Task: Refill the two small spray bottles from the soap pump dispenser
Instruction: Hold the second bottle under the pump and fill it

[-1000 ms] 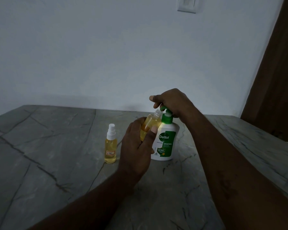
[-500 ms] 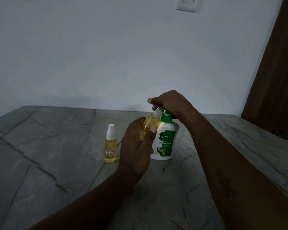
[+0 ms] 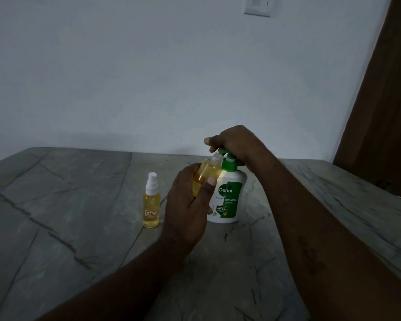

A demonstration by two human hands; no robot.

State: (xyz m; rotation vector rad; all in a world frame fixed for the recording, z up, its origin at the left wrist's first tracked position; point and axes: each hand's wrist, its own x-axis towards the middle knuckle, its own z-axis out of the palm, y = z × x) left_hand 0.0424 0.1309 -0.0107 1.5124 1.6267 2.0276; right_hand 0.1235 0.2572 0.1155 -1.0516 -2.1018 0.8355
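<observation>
Two spray bottles (image 3: 151, 206) (image 3: 206, 173), one dispenser (image 3: 232, 181) (Dettol)

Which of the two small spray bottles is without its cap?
The small clear bottle of yellow liquid that the left hand holds tilted, open neck at the green pump. The labelled bottle stands capped in white.

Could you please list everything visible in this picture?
soap pump dispenser: one, white and green, upright on the table
open spray bottle: one, yellow liquid, tilted at the pump spout
capped spray bottle: one, yellow, white cap, upright at left
table: one, grey veined, foreground
wall: one, pale, behind
switch plate: one, white, high on wall
brown panel: one, brown, far right
left hand: one, grips the open spray bottle
right hand: one, curled over the pump head
</observation>
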